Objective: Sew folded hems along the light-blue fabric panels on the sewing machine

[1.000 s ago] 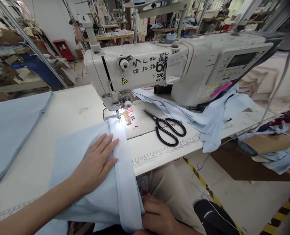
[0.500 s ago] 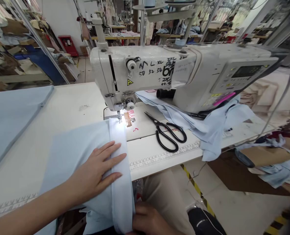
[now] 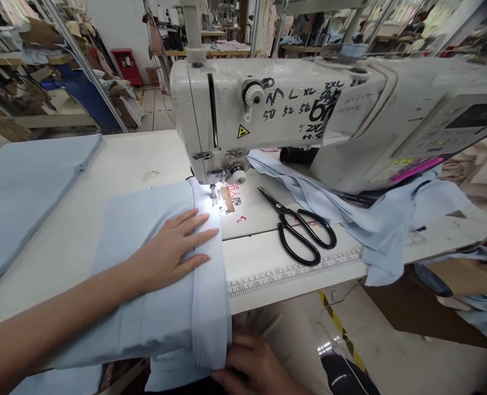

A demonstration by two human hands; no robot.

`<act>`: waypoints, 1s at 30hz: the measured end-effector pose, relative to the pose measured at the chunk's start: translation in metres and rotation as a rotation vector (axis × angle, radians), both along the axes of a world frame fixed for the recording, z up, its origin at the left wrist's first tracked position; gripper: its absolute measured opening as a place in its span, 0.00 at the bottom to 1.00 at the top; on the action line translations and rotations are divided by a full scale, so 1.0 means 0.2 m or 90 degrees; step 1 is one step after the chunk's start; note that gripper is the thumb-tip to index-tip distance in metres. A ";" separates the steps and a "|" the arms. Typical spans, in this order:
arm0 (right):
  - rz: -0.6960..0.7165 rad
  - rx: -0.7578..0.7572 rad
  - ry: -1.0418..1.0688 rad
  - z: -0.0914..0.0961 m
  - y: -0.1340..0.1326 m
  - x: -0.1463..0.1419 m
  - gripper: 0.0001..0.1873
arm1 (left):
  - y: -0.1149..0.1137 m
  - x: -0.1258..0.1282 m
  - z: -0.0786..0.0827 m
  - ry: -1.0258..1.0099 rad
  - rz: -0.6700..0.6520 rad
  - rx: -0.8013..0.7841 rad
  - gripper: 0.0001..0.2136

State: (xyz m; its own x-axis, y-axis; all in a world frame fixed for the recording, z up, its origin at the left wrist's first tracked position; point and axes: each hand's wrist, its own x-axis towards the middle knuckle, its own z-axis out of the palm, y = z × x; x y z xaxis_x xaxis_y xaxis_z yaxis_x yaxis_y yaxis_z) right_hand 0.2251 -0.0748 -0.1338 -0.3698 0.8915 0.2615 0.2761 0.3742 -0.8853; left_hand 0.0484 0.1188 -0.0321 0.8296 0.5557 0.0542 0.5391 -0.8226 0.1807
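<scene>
Light blue fabric (image 3: 152, 312) with a folded band (image 3: 208, 296) along its right side lies under the sewing machine (image 3: 214, 126). The far end of that band reaches the lit presser foot (image 3: 214, 193). My left hand (image 3: 181, 247) rests flat on the fabric and band just in front of the foot, fingers spread. Below the table's front edge, my right hand (image 3: 253, 362) grips the near end of the band at its right edge, thumb and fingers closed on it. Part of the right hand is cut off by the frame's bottom.
Black-handled scissors (image 3: 298, 227) lie right of the needle area, above a printed ruler strip (image 3: 268, 280). More blue cloth (image 3: 375, 225) is bunched under the machine arm. Another blue piece (image 3: 33, 192) lies at the left of the white table (image 3: 140, 156).
My left hand and the fabric have moved slightly toward the presser foot. My right hand keeps hold of the band's near end. The view has shifted closer to the machine.
</scene>
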 end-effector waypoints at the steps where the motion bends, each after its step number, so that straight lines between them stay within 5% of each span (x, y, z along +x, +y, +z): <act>1: -0.023 0.004 0.021 0.01 0.01 0.00 0.10 | 0.02 0.00 0.00 0.000 0.003 0.001 0.22; 8: -0.103 -0.065 0.125 0.10 0.04 0.01 0.07 | 0.21 0.04 0.00 -0.002 -0.026 0.030 0.22; 11: -0.127 -0.145 0.175 0.12 0.00 0.01 0.08 | 0.17 0.06 0.02 -0.019 -0.027 0.059 0.21; 14: -0.153 -0.268 0.239 0.12 -0.06 0.00 0.11 | -0.03 0.04 0.04 -0.066 -0.044 0.077 0.18; 17: -0.162 -0.415 0.386 0.09 -0.12 -0.01 0.14 | -0.36 -0.04 0.03 -0.119 -0.129 0.074 0.14; 20: -0.134 -0.493 0.522 0.09 -0.17 -0.01 0.24 | -0.67 -0.12 -0.05 -0.126 -0.202 0.097 0.17; 22: -0.087 -0.518 0.529 0.09 -0.19 0.00 0.22 | -0.82 -0.15 -0.13 -0.133 -0.191 0.112 0.19; 26: -0.056 -0.579 0.490 0.12 -0.23 0.00 0.19 | -1.00 -0.13 -0.29 -0.192 -0.069 0.146 0.27; 30: -0.061 -0.621 0.529 0.12 -0.28 -0.01 0.23 | -1.06 -0.10 -0.35 -0.214 -0.010 0.175 0.29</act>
State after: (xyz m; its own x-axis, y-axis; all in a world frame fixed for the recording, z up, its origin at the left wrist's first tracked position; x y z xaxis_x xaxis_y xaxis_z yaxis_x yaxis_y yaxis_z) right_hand 0.2238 -0.1303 -0.1100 -0.3351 0.8570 -0.3915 -0.4984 -0.5139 -0.6982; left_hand 0.0290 -0.0937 -0.1031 0.7488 0.4698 0.4675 0.4744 -0.8725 0.1170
